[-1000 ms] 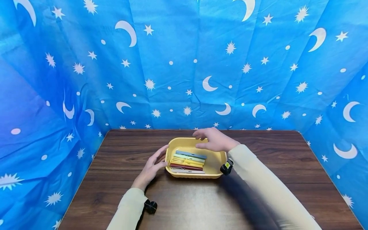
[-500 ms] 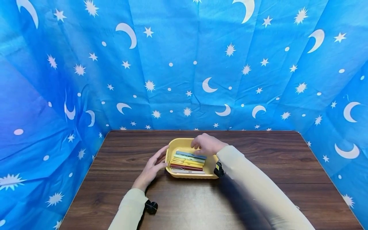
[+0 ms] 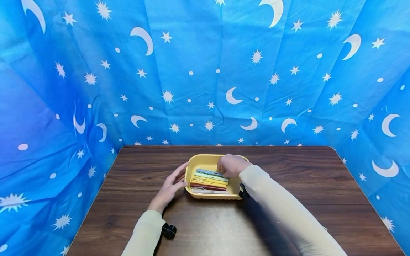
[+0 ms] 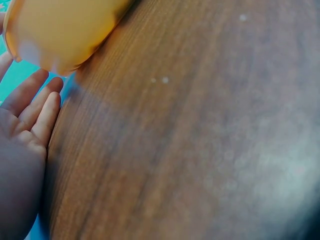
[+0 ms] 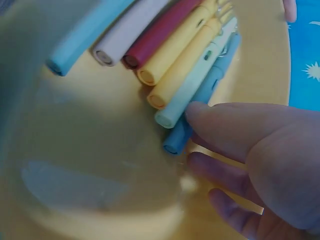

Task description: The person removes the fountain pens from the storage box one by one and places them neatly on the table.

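Observation:
A yellow plastic basket (image 3: 192, 194) stands on the table with several capped pens lying side by side in it. In the right wrist view they are blue (image 5: 200, 101), mint green (image 5: 192, 85), yellow (image 5: 175, 55), dark red (image 5: 160, 35) and pale lilac (image 5: 127, 32), plus another light blue pen (image 5: 90, 35) at the left. My right hand (image 3: 232, 165) reaches into the basket and pinches the blue pen at the far side, near its end; part of the grip is hidden behind the thumb. My left hand (image 3: 169, 186) rests against the basket's left side, fingers (image 4: 47, 112) extended.
The brown wooden table (image 3: 144, 156) extends around the basket on all sides. A blue cloth (image 3: 198, 89) with moons and stars hangs behind it and at both sides. Black cameras sit on both wrists.
My right hand has come down and leftward from above the basket to the blue pen inside, its fingers closing. My left hand stays at the basket's left side.

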`<state>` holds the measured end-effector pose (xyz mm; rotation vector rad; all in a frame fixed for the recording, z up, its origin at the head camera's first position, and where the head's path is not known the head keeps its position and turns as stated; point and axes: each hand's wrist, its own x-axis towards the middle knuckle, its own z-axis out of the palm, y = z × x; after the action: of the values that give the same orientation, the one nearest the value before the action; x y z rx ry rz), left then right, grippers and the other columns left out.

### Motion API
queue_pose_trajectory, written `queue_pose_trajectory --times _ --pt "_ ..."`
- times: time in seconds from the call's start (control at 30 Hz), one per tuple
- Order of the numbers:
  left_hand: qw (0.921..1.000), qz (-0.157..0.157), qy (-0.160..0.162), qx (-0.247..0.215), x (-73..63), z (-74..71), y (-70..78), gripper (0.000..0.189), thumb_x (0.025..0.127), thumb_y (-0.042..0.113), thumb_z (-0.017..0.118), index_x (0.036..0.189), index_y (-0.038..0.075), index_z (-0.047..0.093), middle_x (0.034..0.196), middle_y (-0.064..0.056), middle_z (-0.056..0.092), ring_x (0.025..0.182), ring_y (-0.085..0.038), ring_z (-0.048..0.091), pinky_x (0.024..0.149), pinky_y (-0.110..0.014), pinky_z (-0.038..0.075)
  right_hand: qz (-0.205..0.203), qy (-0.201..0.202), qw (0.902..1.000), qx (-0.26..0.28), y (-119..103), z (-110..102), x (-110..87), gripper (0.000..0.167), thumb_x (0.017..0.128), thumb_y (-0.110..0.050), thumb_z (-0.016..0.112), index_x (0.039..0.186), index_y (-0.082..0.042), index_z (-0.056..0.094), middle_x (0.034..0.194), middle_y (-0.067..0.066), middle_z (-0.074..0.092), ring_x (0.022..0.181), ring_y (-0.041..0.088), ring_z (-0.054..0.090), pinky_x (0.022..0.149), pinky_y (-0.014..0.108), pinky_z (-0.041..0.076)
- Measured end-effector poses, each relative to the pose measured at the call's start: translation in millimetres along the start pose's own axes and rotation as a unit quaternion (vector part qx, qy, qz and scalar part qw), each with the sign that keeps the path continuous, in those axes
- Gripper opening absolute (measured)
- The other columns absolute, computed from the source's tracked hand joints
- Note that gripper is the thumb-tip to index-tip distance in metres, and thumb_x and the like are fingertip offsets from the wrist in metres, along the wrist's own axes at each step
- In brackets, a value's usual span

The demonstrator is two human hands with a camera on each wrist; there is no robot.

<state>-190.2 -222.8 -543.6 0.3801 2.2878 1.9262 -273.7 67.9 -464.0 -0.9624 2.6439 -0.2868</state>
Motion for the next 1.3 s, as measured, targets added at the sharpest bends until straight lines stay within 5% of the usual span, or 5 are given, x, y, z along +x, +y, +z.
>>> queue_pose_trajectory --times 0.5,0.77,0.97,1.1,1.3 --pt "1.0000 -0.002 0.000 0.003 0.1 0.4 2.8 0.069 0.101 0.007 0.061 0.164 0.023 0.039 0.167 -0.011 0.039 0.153 -0.032 0.039 0.121 -0.032 0.038 0.010 -0.002 0.9986 -0.052 -7.6 1.4 0.5 0.012 0.093 -0.009 0.081 0.095 -0.020 0.078 0.099 -0.006 0.073 0.082 0.011 0.059 0.077 0.030 0.056" --pt "1.0000 -0.003 -0.003 0.001 -0.1 -0.5 1.5 0.070 0.100 0.006 0.061 0.164 0.021 0.038 0.167 -0.013 0.038 0.153 -0.033 0.039 0.116 -0.022 0.039 -0.006 0.047 0.9989 0.003 -6.2 -1.1 -0.5 0.007 0.093 -0.008 0.079 0.087 -0.012 0.079 0.085 -0.003 0.069 0.075 0.015 0.056 0.072 0.030 0.052" --pt "1.0000 -0.001 0.000 -0.004 -0.6 -0.7 0.7 0.070 0.099 0.006 0.063 0.163 0.022 0.040 0.167 -0.012 0.039 0.153 -0.033 0.038 0.123 -0.041 0.035 -0.026 0.084 0.9951 0.043 -7.3 -5.5 -7.2 0.008 0.093 -0.009 0.080 0.100 -0.010 0.083 0.101 0.005 0.080 0.095 0.020 0.074 0.087 0.040 0.062" --pt "1.0000 -0.004 0.002 -0.003 -1.3 -0.2 1.3 0.070 0.099 0.007 0.063 0.163 0.024 0.041 0.167 -0.010 0.039 0.153 -0.031 0.039 0.124 -0.050 0.033 -0.049 0.105 0.9919 0.054 -6.0 -6.5 -14.1 0.007 0.093 -0.006 0.080 0.100 -0.007 0.082 0.097 0.006 0.080 0.088 0.020 0.073 0.081 0.040 0.062" --pt "1.0000 -0.001 0.001 -0.001 -1.3 -0.9 -0.4 0.069 0.099 0.007 0.063 0.163 0.023 0.041 0.166 -0.011 0.041 0.152 -0.031 0.040 0.122 -0.036 0.037 -0.064 0.142 0.9848 0.078 3.5 -4.8 -22.3 0.010 0.094 -0.007 0.078 0.102 -0.008 0.083 0.098 0.003 0.080 0.089 0.016 0.073 0.081 0.036 0.063"
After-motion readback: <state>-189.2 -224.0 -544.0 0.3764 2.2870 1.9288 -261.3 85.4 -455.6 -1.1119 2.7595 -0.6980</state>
